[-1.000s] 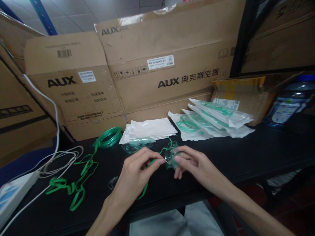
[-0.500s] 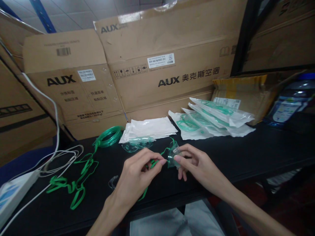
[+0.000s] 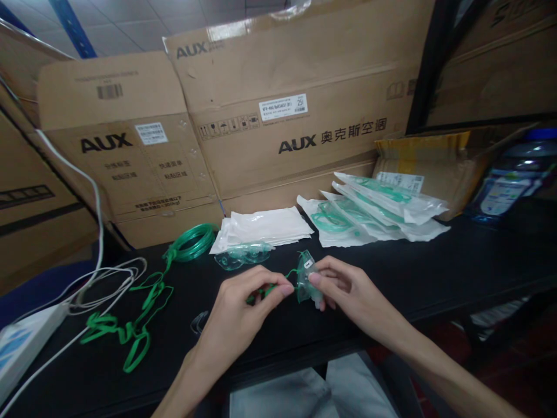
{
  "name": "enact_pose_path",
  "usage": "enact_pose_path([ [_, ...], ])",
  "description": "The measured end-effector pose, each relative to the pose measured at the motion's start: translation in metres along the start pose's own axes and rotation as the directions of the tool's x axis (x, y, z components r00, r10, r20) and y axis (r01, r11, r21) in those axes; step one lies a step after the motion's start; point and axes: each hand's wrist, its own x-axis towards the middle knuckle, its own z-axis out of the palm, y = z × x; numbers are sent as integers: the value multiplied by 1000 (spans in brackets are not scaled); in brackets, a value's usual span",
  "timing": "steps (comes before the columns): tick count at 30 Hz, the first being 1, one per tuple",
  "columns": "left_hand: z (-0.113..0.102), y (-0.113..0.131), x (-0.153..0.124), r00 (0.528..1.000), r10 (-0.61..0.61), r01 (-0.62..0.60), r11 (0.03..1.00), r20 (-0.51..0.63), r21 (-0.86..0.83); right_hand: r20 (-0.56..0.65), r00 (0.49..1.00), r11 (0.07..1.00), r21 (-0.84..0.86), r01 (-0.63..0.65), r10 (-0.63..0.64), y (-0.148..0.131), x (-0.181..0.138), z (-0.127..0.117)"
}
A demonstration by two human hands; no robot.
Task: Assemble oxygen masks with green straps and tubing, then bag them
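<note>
My right hand (image 3: 348, 293) pinches a clear, green-tinted oxygen mask (image 3: 306, 280) just above the black table (image 3: 456, 261). My left hand (image 3: 243, 313) pinches the green elastic strap (image 3: 265, 290) at the mask's left side, fingers closed on it. Both hands meet at the table's middle front. Another clear mask (image 3: 241, 256) lies flat just behind my left hand.
Loose green straps (image 3: 130, 328) and a coil of green tubing (image 3: 191, 241) lie at the left, beside white cables (image 3: 100, 278). Empty white pouches (image 3: 263, 227) and sealed packed pouches (image 3: 383, 209) sit behind. Large AUX cartons (image 3: 282, 104) wall the back. A blue-capped water jug (image 3: 513, 180) stands right.
The mask has been turned and held a little higher between my fingers, and the green strap end now runs closer to its left edge. Both hands stay in place.
</note>
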Motion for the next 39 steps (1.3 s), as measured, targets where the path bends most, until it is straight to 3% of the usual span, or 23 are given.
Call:
enact_pose_path([
  [6,-3,6,2,999,-40,39,998,-17,-56,1,1000,1000,-5,9,-9,1,0,0],
  [29,2,1,0,998,29,-26,998,-61,55,60,998,1000,21,-6,5,2,-3,0],
  [35,4,2,-1,994,70,-65,996,-82,66,-8,1000,1000,0,0,0,4,-2,1],
  [39,5,-1,-2,999,45,-43,997,-28,71,-35,999,1000,-3,-5,5,-1,-2,4],
])
